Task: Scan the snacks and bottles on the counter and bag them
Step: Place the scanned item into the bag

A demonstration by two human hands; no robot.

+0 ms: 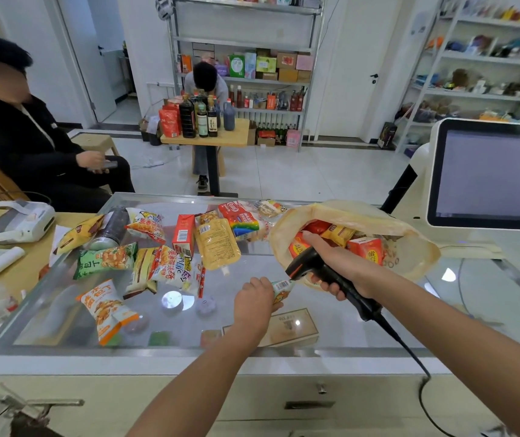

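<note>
My left hand (254, 302) grips a small snack packet (282, 289) with its barcode turned up toward the scanner. My right hand (335, 263) is closed around a black handheld barcode scanner (305, 266), whose nose sits right at the packet. Behind the scanner lies a thin yellowish plastic bag (409, 228), open and holding several red and yellow packs. Several snack bags are spread over the glass counter (331, 329), among them an orange bag (104, 309), a green bag (104, 258), a red carton (184, 233) and a yellow pouch (216, 244). A dark bottle (110, 228) lies on its side.
A white checkout screen (491, 175) stands at the right. A small white printer (22, 220) sits on the wooden desk at left. A person in black sits at left; another sits at a far table of bottles. The scanner's cable (409, 351) runs off the counter's front edge.
</note>
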